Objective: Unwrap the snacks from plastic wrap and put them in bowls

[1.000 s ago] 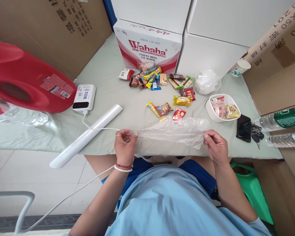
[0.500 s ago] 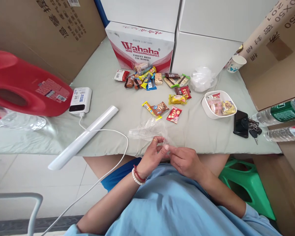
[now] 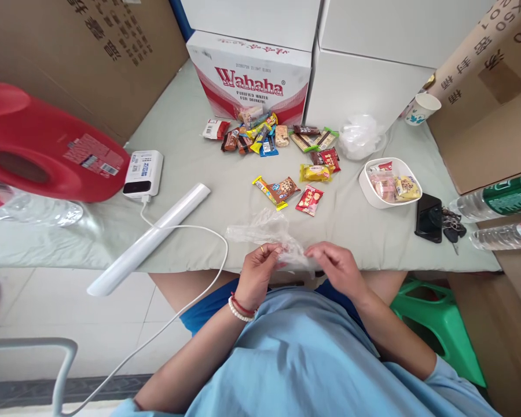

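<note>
A thin clear plastic bag [image 3: 264, 227] stretches between my hands at the table's front edge, its far part lying crumpled on the cloth. My left hand [image 3: 258, 272], with a ring and bracelets, pinches one side of it. On the other side my right hand [image 3: 336, 266] grips the bag between thumb and fingers. Just beyond the bag lie a red snack packet [image 3: 309, 200] and a brown-and-yellow cookie packet [image 3: 282, 189]. A yellow-wrapped snack [image 3: 316, 172] is a little farther back.
Several wrapped snacks [image 3: 260, 136] are heaped before the Wahaha box [image 3: 252, 81]. To the right stand a white tub [image 3: 391, 200] of snacks, a crumpled plastic bag [image 3: 360, 138], a phone [image 3: 428, 217] and keys [image 3: 452, 226]. A white bar [image 3: 150, 238], cable and power bank [image 3: 143, 174] lie left.
My hands have moved apart, the left one leftward and the right one rightward, spreading the near part of the clear bag between them. The view has shifted slightly.
</note>
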The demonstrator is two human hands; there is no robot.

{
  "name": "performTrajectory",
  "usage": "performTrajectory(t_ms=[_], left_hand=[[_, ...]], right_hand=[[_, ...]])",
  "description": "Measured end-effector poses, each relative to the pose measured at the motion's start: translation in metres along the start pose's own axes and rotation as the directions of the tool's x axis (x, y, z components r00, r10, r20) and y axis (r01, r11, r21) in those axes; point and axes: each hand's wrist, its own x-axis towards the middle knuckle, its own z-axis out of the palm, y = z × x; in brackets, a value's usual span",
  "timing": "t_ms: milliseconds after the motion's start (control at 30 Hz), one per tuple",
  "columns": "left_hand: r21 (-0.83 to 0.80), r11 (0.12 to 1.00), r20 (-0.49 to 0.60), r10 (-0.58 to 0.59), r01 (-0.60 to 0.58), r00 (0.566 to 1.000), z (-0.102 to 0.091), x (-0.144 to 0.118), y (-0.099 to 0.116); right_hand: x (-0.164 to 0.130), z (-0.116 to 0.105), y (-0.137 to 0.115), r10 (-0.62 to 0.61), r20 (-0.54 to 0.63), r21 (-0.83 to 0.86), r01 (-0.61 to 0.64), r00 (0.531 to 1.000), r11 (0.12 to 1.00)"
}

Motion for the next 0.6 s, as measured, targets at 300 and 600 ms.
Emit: performTrajectory(t_ms=[300, 600], left_hand=[[0.292, 0.916, 0.093, 0.260, -0.276, 0.961, -0.007, -0.004, -0.006], [-0.006, 0.987, -0.096, 0.158, -0.160, 0.983, -0.026, -0.001, -0.003]], right_hand=[[0.073, 0.023, 0.002, 0.265, 0.080, 0.211, -0.277, 0.961, 0.938], [0.087, 0.022, -0.009, 0.259, 0.031, 0.388, -0.251, 0.965, 0.887]])
